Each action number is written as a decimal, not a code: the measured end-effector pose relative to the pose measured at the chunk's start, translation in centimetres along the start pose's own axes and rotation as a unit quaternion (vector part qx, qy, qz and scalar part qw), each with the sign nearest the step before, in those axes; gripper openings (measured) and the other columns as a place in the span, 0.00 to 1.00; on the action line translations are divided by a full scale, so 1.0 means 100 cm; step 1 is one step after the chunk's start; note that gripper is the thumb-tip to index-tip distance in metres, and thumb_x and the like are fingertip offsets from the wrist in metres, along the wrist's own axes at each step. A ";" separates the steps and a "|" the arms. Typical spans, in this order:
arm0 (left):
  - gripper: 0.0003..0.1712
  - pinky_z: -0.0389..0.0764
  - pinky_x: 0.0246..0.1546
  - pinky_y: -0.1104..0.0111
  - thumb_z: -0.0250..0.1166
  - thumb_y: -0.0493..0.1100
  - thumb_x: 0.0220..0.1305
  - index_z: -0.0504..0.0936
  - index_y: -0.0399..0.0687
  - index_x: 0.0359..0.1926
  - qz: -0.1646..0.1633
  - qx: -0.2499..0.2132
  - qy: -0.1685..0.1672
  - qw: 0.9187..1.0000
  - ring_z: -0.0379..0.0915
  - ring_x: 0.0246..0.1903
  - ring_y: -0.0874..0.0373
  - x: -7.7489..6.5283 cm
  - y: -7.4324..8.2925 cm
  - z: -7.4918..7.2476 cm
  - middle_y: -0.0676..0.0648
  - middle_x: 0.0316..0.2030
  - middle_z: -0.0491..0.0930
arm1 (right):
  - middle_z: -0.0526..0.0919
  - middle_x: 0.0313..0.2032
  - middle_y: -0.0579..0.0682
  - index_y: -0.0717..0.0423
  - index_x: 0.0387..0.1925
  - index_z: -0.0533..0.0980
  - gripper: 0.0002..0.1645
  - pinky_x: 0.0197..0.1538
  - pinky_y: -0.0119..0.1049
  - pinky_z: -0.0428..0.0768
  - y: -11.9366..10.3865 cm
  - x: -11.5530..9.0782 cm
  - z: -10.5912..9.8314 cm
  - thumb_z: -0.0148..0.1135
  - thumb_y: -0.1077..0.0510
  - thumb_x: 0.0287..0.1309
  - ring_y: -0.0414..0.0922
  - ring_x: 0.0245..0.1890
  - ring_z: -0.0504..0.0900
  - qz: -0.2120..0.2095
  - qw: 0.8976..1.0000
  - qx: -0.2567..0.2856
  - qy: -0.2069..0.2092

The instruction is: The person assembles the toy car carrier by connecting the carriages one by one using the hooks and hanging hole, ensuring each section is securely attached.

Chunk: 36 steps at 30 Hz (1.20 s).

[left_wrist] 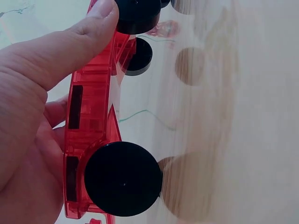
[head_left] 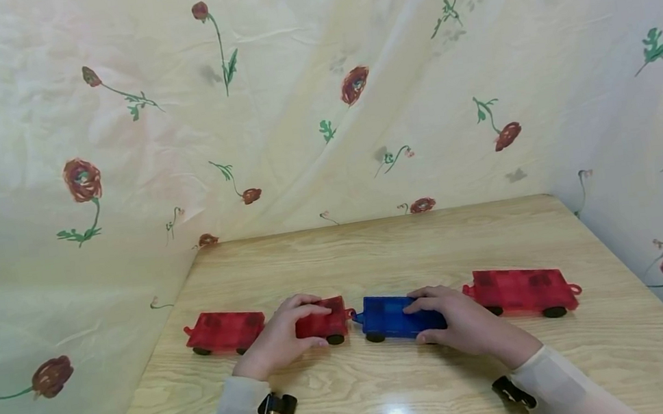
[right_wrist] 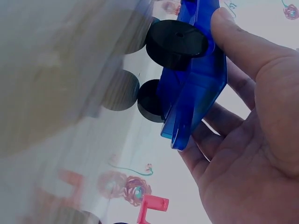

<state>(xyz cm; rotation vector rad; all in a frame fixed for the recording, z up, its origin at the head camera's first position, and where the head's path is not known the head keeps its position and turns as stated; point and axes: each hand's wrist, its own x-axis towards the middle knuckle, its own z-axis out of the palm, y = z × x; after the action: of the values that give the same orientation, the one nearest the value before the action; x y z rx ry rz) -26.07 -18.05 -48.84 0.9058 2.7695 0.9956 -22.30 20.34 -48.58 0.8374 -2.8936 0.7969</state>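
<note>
My left hand grips a red see-through toy train car with black wheels, thumb on the near side and fingers over the far side. In the left wrist view, its side and wheels show close up. A matching blue train car is held in my right hand, between thumb and fingers. The right wrist view shows the blue car's end tab and black wheels. The blue car's left loop meets the red car's ring, overlapping it in the head view.
Another red train car stands left of my left hand, partly behind it. A longer-looking red car stands right of my right hand. All are in a row on the wooden table. Flowered cloth hangs behind and at both sides.
</note>
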 end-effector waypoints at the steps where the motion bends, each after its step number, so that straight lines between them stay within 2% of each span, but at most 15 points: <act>1: 0.31 0.75 0.66 0.56 0.79 0.51 0.60 0.82 0.69 0.65 0.001 0.000 0.000 1.000 0.62 0.71 0.56 0.000 0.001 0.000 0.58 0.69 0.69 | 0.75 0.69 0.50 0.40 0.60 0.84 0.28 0.66 0.67 0.71 0.000 0.000 0.000 0.78 0.43 0.59 0.63 0.69 0.72 0.000 1.000 0.000 0.000; 5: 0.31 0.76 0.65 0.55 0.78 0.52 0.61 0.83 0.67 0.65 0.005 0.002 -0.002 1.000 0.63 0.70 0.55 0.000 0.002 0.000 0.58 0.69 0.70 | 0.75 0.69 0.51 0.40 0.60 0.84 0.27 0.66 0.68 0.71 -0.001 -0.001 -0.001 0.77 0.43 0.60 0.64 0.69 0.72 -0.004 1.000 0.002 0.000; 11: 0.30 0.76 0.65 0.53 0.77 0.55 0.62 0.82 0.70 0.65 0.003 0.002 -0.005 1.000 0.62 0.70 0.54 0.001 0.004 0.002 0.61 0.68 0.69 | 0.75 0.70 0.49 0.40 0.61 0.84 0.27 0.66 0.65 0.72 0.000 0.000 0.000 0.77 0.44 0.60 0.62 0.69 0.72 -0.003 1.000 0.005 -0.003; 21: 0.29 0.74 0.66 0.56 0.77 0.54 0.63 0.81 0.73 0.64 -0.017 -0.001 -0.013 1.000 0.61 0.71 0.58 0.001 0.005 0.003 0.65 0.67 0.68 | 0.75 0.70 0.48 0.39 0.60 0.84 0.27 0.65 0.62 0.75 -0.001 0.000 0.002 0.78 0.45 0.60 0.59 0.69 0.73 -0.009 1.000 0.010 -0.006; 36: 0.28 0.74 0.66 0.53 0.77 0.54 0.64 0.80 0.72 0.64 -0.015 0.006 -0.020 1.000 0.61 0.71 0.55 0.001 0.007 0.001 0.62 0.67 0.68 | 0.74 0.70 0.48 0.38 0.61 0.83 0.27 0.65 0.62 0.75 -0.001 -0.001 0.001 0.78 0.45 0.60 0.58 0.69 0.73 -0.013 1.000 0.012 -0.008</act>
<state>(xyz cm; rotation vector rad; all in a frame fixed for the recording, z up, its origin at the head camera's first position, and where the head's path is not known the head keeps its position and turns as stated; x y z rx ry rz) -25.76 -17.52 -48.50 0.8721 2.7513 0.9466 -22.19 20.26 -48.59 0.8854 -2.8861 0.8293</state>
